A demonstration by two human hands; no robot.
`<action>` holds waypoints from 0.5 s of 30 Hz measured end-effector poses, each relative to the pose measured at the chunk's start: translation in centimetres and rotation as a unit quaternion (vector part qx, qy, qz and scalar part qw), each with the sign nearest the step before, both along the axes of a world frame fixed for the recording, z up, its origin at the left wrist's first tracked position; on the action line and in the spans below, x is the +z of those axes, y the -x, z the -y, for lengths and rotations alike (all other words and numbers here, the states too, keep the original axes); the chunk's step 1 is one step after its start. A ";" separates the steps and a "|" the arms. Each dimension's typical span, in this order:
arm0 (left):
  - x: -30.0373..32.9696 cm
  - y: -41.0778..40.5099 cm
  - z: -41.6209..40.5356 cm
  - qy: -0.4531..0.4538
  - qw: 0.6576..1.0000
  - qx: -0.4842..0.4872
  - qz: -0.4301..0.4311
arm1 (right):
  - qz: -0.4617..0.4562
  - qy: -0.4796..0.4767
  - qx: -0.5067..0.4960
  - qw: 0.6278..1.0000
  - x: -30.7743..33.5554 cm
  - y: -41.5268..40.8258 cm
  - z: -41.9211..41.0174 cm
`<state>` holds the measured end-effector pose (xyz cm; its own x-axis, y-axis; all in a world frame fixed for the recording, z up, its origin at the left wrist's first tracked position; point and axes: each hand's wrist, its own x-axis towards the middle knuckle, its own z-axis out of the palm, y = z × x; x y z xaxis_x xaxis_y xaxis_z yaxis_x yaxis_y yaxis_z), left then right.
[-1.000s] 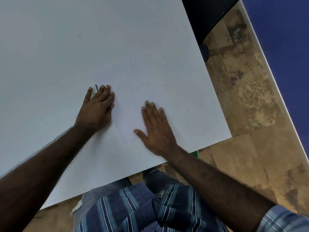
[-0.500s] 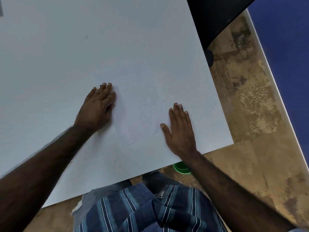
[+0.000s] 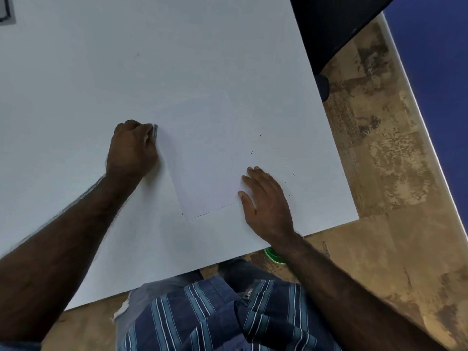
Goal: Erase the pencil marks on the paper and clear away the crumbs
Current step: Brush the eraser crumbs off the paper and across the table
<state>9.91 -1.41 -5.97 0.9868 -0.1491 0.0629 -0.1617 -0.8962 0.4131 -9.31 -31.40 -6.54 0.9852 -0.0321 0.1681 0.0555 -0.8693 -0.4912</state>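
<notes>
A white sheet of paper [image 3: 202, 158] lies on the white table [image 3: 126, 59], its near corner towards me. My left hand [image 3: 130, 149] sits at the paper's left edge with fingers curled round a small grey eraser [image 3: 155, 130]. My right hand [image 3: 267, 203] lies flat with straight fingers on the paper's right edge. Several dark eraser crumbs [image 3: 278, 160] are scattered on the table just right of the paper, beyond my right fingertips.
The table's right edge [image 3: 336, 158] and near edge drop to a brown patchy floor [image 3: 379, 224]. A black object [image 3: 334, 29] stands past the far right corner. A green round thing [image 3: 274, 255] shows under the table's near edge. A dark-framed item [image 3: 6, 8] lies far left.
My left hand has gone from lying flat to curling round the eraser. My right hand slid right across the paper to its right edge over the last second.
</notes>
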 end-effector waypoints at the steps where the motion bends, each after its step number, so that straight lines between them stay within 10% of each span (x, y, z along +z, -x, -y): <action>1: 0.1 -0.1 0.0 -0.002 1.000 -0.004 -0.003 | 0.000 -0.010 -0.007 1.000 0.2 -0.1 0.0; 15: 1.3 -1.0 2.1 0.054 0.991 0.108 -0.060 | -0.051 -0.132 -0.052 0.989 2.1 -1.3 -1.4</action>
